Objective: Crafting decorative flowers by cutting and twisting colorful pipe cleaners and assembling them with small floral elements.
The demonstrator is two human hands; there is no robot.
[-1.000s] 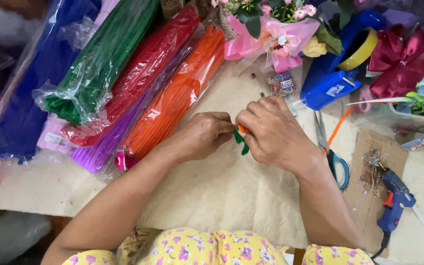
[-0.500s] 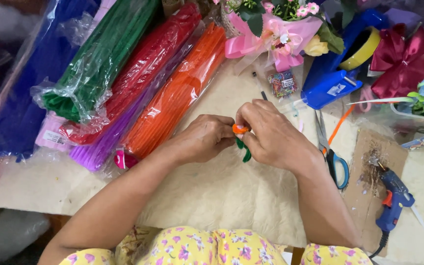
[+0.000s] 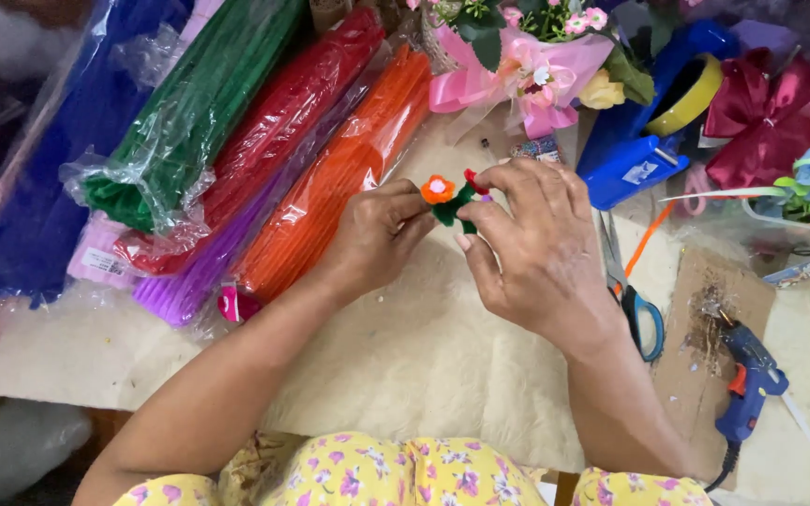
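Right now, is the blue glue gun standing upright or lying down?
Lying down. The blue glue gun rests on its side on the brown cardboard, apart from both hands.

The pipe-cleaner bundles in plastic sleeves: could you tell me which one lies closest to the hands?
The orange bundle, rightmost of the row; its edge runs just beside the left hand, while the red, green, purple and blue ones lie farther left.

Small orange flower (image 3: pixel 438 189) — green stem, seemingly

Both forearms bare, no sleeves, no rings or bracelets visible on left hand (image 3: pixel 382 234) or right hand (image 3: pixel 536 253). Yellow garment with pink-purple floral print (image 3: pixel 405 473) at bottom edge. Fingernails short, unpainted.
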